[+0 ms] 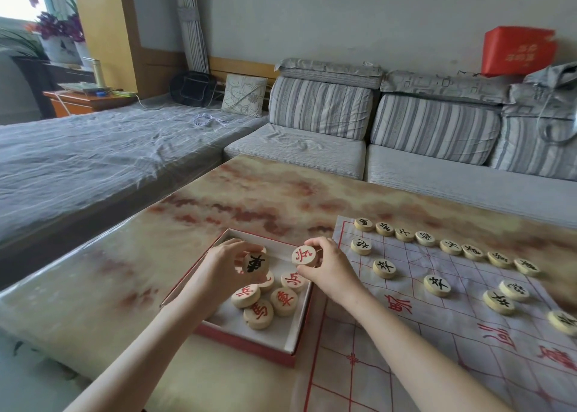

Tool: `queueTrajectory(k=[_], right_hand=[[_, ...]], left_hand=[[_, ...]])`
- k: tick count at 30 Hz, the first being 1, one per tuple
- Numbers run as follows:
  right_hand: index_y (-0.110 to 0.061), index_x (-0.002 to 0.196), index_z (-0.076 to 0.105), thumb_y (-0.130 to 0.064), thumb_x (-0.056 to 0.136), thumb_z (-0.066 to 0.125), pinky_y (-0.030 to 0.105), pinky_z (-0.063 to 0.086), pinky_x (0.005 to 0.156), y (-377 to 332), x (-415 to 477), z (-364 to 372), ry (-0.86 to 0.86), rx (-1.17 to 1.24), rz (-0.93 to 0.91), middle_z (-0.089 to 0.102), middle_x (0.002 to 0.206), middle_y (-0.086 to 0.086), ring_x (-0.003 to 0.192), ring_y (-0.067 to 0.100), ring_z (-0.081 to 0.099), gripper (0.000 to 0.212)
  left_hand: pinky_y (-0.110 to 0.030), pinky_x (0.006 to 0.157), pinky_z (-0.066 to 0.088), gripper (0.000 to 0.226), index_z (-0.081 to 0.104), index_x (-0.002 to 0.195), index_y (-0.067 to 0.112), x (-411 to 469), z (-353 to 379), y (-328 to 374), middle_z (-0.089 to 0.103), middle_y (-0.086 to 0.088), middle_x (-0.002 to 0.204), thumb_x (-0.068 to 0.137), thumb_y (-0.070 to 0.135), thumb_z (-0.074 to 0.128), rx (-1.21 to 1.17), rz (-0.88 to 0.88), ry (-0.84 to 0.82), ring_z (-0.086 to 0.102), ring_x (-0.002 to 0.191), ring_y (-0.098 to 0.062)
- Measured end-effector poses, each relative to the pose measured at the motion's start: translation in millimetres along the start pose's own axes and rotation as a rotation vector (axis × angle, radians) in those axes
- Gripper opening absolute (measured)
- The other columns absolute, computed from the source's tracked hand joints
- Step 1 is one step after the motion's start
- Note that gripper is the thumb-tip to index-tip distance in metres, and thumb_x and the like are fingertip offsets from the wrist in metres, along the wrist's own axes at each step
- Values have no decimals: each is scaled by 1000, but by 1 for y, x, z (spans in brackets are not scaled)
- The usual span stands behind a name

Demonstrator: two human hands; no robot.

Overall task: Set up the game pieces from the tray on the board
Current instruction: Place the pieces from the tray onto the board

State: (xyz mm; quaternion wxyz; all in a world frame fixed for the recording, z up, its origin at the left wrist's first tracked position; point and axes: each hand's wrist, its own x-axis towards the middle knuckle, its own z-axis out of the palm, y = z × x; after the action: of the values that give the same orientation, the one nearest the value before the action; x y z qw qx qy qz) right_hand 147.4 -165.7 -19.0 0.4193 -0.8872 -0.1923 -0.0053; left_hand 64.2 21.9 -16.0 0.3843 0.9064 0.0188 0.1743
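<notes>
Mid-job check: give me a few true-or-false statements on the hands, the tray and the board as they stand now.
1. Each hand holds one piece. True: the left hand holds a black-lettered piece, and the right hand holds a red-lettered piece.
2. The tray is empty. False: the tray holds several red-lettered pieces.
3. Black-lettered pieces stand on the board. True: black-lettered pieces sit on the board.
4. Red-lettered pieces stand on the board. False: none show there in view.
5. The tray lies right of the board. False: it lies to the left.
</notes>
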Motion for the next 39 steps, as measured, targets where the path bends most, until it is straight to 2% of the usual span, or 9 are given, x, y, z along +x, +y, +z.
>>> queueTrajectory(k=[5, 7, 12, 17, 23, 26, 28, 33, 39], right_hand=[[-13, 125, 50, -16, 75, 72, 23, 41, 93, 18, -10, -23, 34, 56, 25, 51, 123, 4, 110, 16, 52, 55], [-13, 127, 50, -17, 76, 72, 20, 39, 88, 24, -13, -30, 35, 59, 38, 51, 123, 4, 105, 13, 51, 56], [-14, 118, 56, -16, 74, 75, 6, 36, 69, 33, -21, -45, 58, 79, 29, 54, 119, 4, 94, 10, 51, 49], [-19, 114, 58, -20, 72, 77, 6, 41, 73, 32, -45, -59, 31, 90, -2, 53, 124, 3, 99, 9, 54, 46], [-15, 114, 58, -19, 73, 75, 21, 39, 94, 26, -81, -71, -29, -5, -86, 53, 111, -3, 109, 13, 49, 45], [-15, 114, 60, -22, 71, 78, 21, 38, 90, 28, -85, -77, -30, -41, -51, 56, 111, 0, 110, 16, 47, 48], [-18, 114, 59, -26, 69, 79, 17, 37, 84, 33, -87, -76, -71, -42, 7, 56, 113, 2, 109, 15, 47, 50], [-33, 109, 58, -33, 66, 77, 28, 36, 92, 38, -92, -52, -154, -101, 134, 42, 112, -1, 112, 17, 39, 47], [-30, 117, 54, -42, 75, 70, 31, 30, 96, 31, -78, -34, -139, -259, 61, 51, 117, -6, 119, 16, 32, 47]], left_hand=[[-6, 74, 48, 48, 67, 104, 22, 5, 14, 14, 62, 8, 100, 59, 22, 84, 2, 40, 6, 63, 82, -3], [-18, 82, 51, 48, 67, 104, 23, 7, 18, 20, 62, 6, 101, 59, 22, 84, -2, 47, 11, 64, 86, -8], [-21, 81, 53, 50, 66, 108, 22, 10, 27, 29, 65, 5, 103, 60, 25, 83, -4, 60, -5, 66, 85, -9], [-27, 83, 54, 48, 66, 106, 24, 4, 30, 45, 64, 3, 103, 61, 24, 83, -18, 55, -15, 66, 86, -11], [-2, 69, 44, 49, 66, 107, 20, -7, 33, 64, 63, 3, 100, 62, 19, 83, -28, 54, -45, 64, 84, -8], [6, 65, 39, 47, 66, 107, 19, -11, 32, 74, 63, 3, 98, 62, 17, 83, -34, 55, -41, 62, 82, -7], [5, 66, 39, 47, 66, 107, 19, -14, 31, 77, 63, 3, 98, 62, 17, 82, -36, 63, -41, 62, 83, -7], [-5, 71, 43, 46, 66, 107, 22, -18, 29, 75, 64, 3, 98, 64, 18, 82, -42, 43, -32, 64, 86, -10], [-1, 69, 45, 48, 66, 107, 22, -17, 29, 68, 67, 4, 102, 62, 19, 82, -63, 30, -31, 64, 87, -7]])
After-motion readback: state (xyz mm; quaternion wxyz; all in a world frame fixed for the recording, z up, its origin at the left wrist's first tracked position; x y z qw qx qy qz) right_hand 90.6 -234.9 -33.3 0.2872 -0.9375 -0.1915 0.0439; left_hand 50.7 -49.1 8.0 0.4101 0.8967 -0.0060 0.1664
